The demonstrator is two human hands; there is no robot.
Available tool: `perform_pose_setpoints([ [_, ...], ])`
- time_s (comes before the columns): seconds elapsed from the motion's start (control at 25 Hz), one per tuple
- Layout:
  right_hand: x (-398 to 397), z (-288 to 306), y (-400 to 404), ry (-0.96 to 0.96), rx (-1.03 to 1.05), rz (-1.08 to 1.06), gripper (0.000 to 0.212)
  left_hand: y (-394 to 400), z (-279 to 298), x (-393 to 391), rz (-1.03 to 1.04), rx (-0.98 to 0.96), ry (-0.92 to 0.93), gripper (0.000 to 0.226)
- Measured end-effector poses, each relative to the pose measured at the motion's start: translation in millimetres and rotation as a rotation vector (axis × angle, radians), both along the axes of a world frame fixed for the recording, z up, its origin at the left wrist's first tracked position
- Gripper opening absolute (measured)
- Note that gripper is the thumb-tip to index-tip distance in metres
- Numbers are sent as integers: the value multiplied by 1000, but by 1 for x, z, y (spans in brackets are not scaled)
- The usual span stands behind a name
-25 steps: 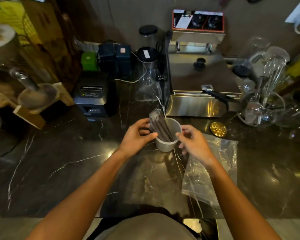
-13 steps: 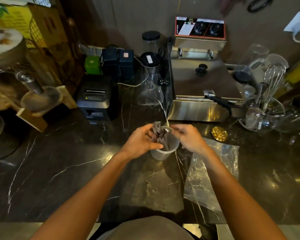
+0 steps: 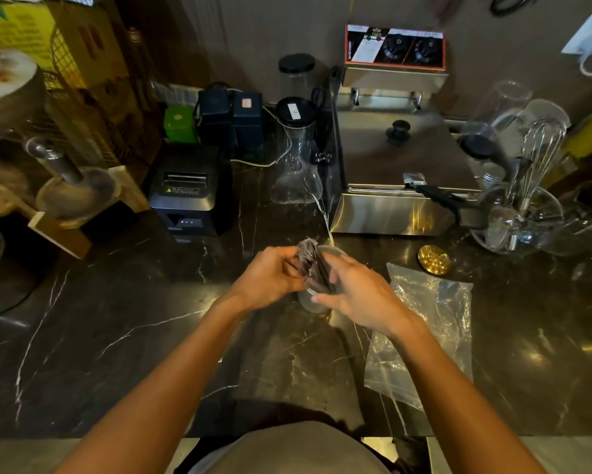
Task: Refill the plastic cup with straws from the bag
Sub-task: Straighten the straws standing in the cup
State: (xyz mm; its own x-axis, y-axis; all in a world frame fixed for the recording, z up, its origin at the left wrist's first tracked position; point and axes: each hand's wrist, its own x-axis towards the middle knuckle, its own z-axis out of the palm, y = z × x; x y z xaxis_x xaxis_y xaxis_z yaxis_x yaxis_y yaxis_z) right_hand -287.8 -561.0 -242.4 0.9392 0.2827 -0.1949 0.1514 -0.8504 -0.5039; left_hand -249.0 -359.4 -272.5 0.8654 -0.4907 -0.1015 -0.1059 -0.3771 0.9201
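Dark marble counter point(image 3: 116, 336), white-veined, seen from the head view. Nearest item: clear plastic bag point(image 3: 424, 323), lying flat and slack at right, partly under the right forearm. Beyond it, centre: translucent plastic cup point(image 3: 308, 301), upright on the counter, only its lower wall and a part of the rim visible between the hands. In the cup: bundle of dark wrapped straws point(image 3: 310, 265), leaning left, tops standing above the rim. Left hand point(image 3: 270, 278): fingers curled, pinching the upper part of the bundle from the left. Right hand point(image 3: 356, 295): laid over the cup's right side, fingers extended against the straws and the wall; whether it actually grips, cannot tell. Just beyond the bag: gold disc point(image 3: 434, 259). Farther back: black receipt printer point(image 3: 188, 193), glass carafe point(image 3: 296, 159), steel fryer point(image 3: 400, 186), whisk point(image 3: 541, 148) among glassware.
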Motion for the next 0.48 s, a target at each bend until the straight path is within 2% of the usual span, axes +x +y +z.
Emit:
perform_pose_setpoints([
  [0.2, 6, -14, 9, -110, 36, -93, 27, -1, 3, 2, 17, 28, -10, 15],
  [0.28, 11, -18, 5, -94, 135, -153, 22, 0, 2, 6, 34, 42, -35, 4],
  [0.44, 23, -13, -9, 26, 284, -146, 1, -2, 12, 11, 32, 21, -9, 8],
  [0.48, 27, -7, -12, 49, 306, -144, 11, -2, 15, 14, 32, 20, 2, 13],
])
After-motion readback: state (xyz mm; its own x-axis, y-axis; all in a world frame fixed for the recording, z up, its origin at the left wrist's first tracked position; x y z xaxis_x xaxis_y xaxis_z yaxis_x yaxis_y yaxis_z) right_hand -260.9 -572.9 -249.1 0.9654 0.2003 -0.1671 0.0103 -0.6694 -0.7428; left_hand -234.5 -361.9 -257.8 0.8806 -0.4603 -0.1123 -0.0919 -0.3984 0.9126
